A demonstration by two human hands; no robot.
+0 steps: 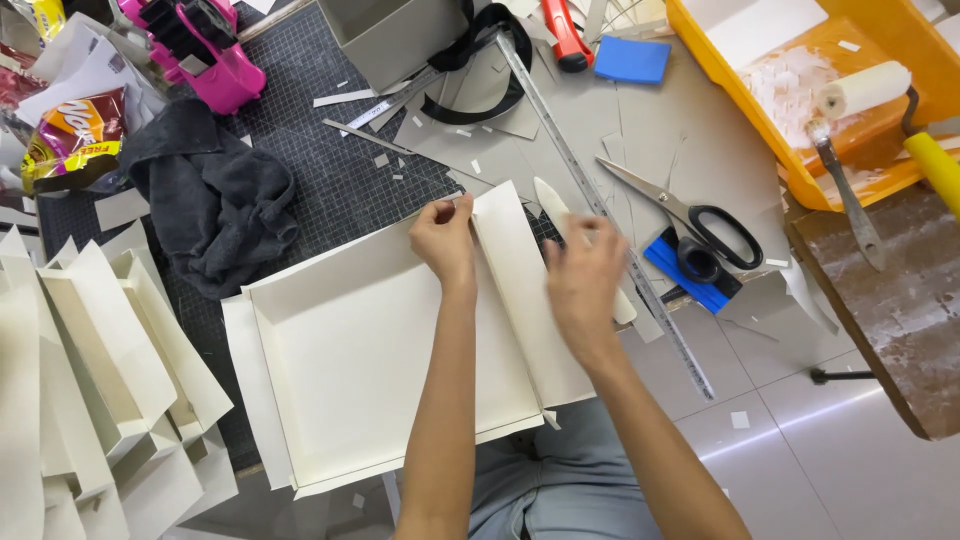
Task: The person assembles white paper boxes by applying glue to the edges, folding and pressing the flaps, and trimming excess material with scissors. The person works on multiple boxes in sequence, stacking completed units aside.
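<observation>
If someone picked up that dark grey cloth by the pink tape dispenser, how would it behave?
The dark grey cloth lies crumpled in soft folds, so it would probably hang limp. It looks light and unlikely to roll or break. Pushed, it would likely bunch up on the cutting mat rather than slide.

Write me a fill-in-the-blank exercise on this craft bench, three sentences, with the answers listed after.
1. The left hand pinches the top corner of the cream paper-covered ____.
2. The scissors with black handles lie on grey card, to the right of the long metal ____.
3. The paint roller rests in a tray coloured ____.

Missing words: box; ruler; orange
</observation>
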